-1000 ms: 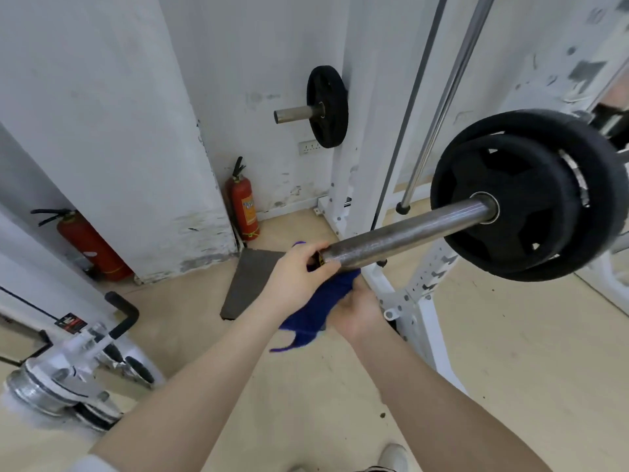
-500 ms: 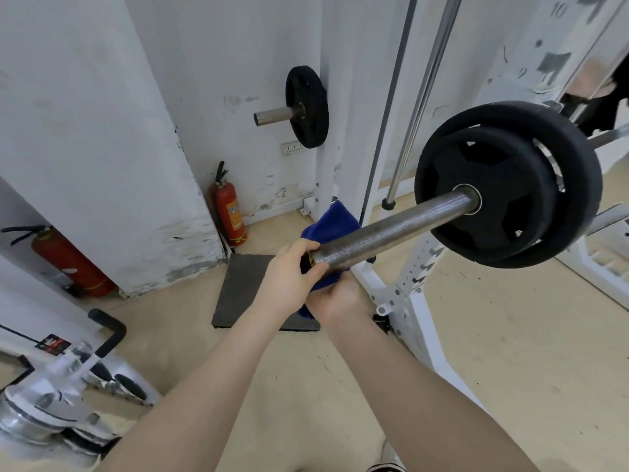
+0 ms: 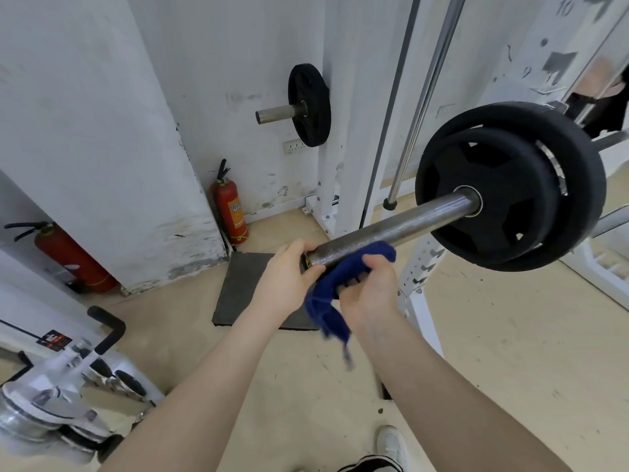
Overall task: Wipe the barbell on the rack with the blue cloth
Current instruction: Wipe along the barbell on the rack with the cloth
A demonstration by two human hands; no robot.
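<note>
The barbell's grey steel sleeve (image 3: 401,224) sticks out toward me from the white rack (image 3: 420,277), with two black plates (image 3: 510,206) loaded on it. My left hand (image 3: 286,277) grips the sleeve's near end. My right hand (image 3: 369,291) holds the blue cloth (image 3: 340,277) bunched in its curled fingers, just under the sleeve. The cloth's upper edge touches the bar's underside, and a loose tail hangs down between my wrists.
A second bar stub with a black plate (image 3: 308,103) juts from the rack upright behind. Two red fire extinguishers (image 3: 229,204) (image 3: 69,255) stand by the wall. A dark floor mat (image 3: 245,287) lies below my hands. White gym equipment (image 3: 54,386) sits lower left. My shoe (image 3: 391,444) shows at bottom.
The blue cloth came from behind the bar's end down to its underside, now bunched in my right hand with a tail hanging. My left hand kept its grip on the sleeve end.
</note>
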